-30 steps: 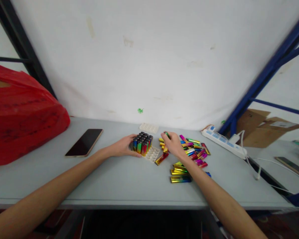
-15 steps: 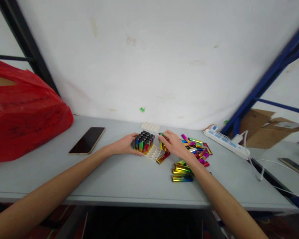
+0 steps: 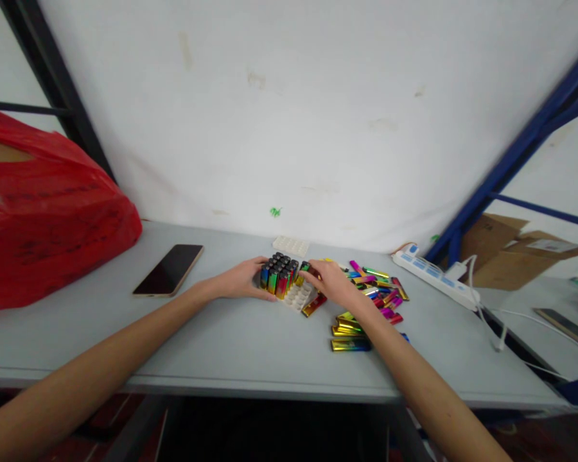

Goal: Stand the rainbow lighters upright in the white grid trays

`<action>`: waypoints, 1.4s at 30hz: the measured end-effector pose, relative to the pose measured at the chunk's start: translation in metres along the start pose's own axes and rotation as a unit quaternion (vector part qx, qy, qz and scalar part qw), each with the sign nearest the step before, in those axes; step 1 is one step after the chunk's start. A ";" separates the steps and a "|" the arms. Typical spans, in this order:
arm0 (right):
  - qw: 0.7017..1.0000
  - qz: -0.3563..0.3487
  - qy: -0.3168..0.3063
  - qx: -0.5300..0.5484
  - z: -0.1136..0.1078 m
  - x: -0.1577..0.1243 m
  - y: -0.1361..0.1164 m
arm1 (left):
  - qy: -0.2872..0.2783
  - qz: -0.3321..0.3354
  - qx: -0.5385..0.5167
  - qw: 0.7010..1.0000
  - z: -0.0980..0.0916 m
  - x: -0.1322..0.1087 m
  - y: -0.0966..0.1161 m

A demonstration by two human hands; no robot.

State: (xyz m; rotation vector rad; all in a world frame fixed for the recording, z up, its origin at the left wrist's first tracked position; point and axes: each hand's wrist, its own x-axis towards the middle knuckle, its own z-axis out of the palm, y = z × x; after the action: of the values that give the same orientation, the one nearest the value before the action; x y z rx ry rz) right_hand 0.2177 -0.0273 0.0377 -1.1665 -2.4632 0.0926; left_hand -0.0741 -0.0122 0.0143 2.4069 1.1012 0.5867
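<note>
Several upright lighters (image 3: 279,274) with shiny coloured bodies and black tops stand packed together in a white holder tray (image 3: 298,298). Its right part shows bare pockets. My left hand (image 3: 243,280) is closed round the left side of the group, thumb at the front and fingers behind. Between the thumb and fingers of my right hand (image 3: 333,281) is another lighter (image 3: 302,274), upright at the right edge of the group. One red and gold lighter (image 3: 314,305) lies against the tray's right edge, below my right hand.
A loose pile of lighters (image 3: 380,292) lies right of my right hand. Behind the group, a second white tray (image 3: 291,245) lies near the wall. A phone (image 3: 169,269) and a red plastic bag (image 3: 52,224) are left; a power strip (image 3: 436,277) with cables is right.
My right hand has moved left with its lighter, bringing it up against the standing group. My left hand keeps its place round the lighters.
</note>
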 end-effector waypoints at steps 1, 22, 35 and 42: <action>1.000 -0.005 -0.003 -0.006 -0.001 0.000 -0.001 | -0.002 0.001 0.001 1.000 0.000 0.000 0.000; 0.973 -0.048 -0.194 0.115 -0.041 -0.024 0.026 | 0.001 0.016 -0.011 1.000 0.000 0.000 0.000; 0.954 -0.070 -0.164 0.241 -0.057 -0.025 0.027 | -0.003 0.013 -0.019 1.000 0.000 0.000 -0.002; 0.935 0.027 -0.198 0.294 -0.053 -0.030 0.041 | -0.006 0.008 -0.020 1.000 0.000 0.000 -0.001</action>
State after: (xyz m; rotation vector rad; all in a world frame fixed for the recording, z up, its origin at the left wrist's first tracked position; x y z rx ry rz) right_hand 0.2858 -0.0295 0.0665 -1.0062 -2.4446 1.0975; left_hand -0.0751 -0.0120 0.0141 2.3852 1.0562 0.5931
